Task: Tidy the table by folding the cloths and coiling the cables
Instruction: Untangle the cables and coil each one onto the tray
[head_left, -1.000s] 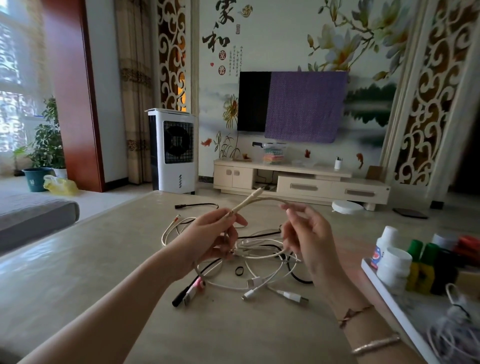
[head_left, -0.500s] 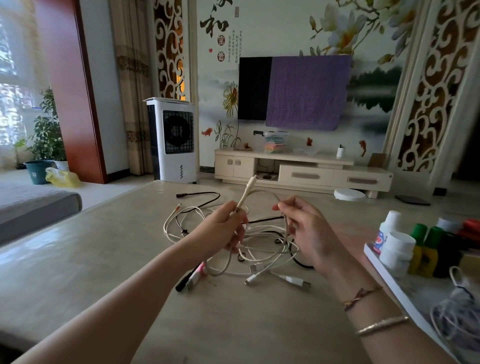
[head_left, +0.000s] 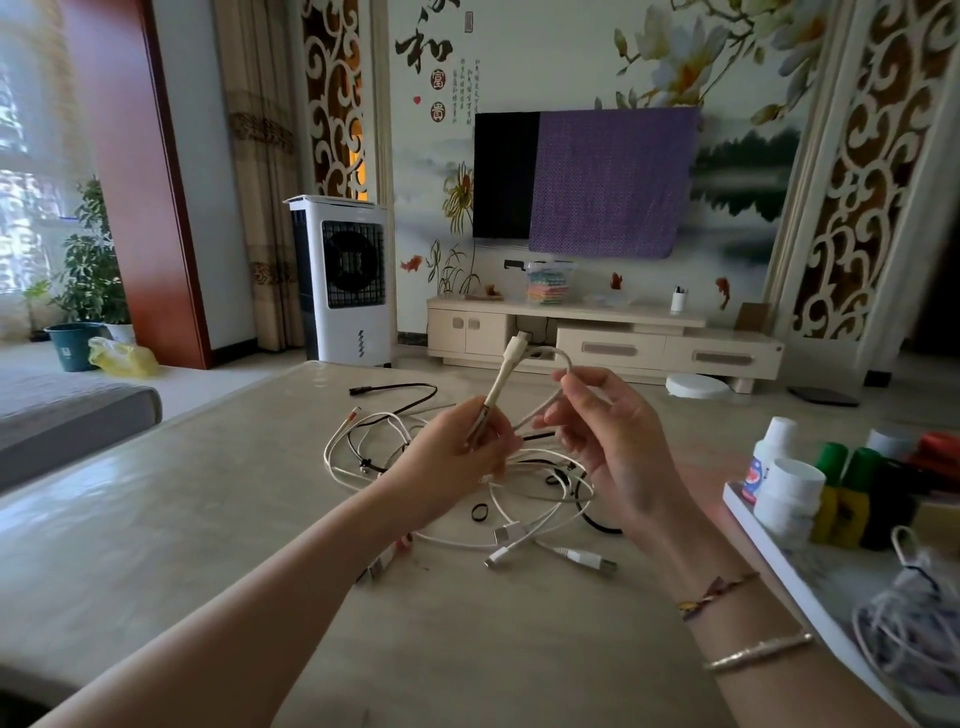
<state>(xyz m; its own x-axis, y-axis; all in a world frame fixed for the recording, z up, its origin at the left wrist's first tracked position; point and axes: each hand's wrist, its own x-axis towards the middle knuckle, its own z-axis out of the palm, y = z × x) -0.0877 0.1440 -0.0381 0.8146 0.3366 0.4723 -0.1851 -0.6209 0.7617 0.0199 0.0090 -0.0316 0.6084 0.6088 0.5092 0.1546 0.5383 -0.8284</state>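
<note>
We pinch the beige cable (head_left: 511, 366) just above the tabletop (head_left: 182, 519), left hand (head_left: 457, 457) fingers clamped near its plug, right hand (head_left: 608, 441) fingers curled on its loop, and its tail could snag the tangled cables (head_left: 519, 519) below.

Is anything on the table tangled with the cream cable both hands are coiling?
Likely yes: the cream cable, held by left hand and right hand, trails into the cable pile, where tangling cannot be ruled out.
</note>
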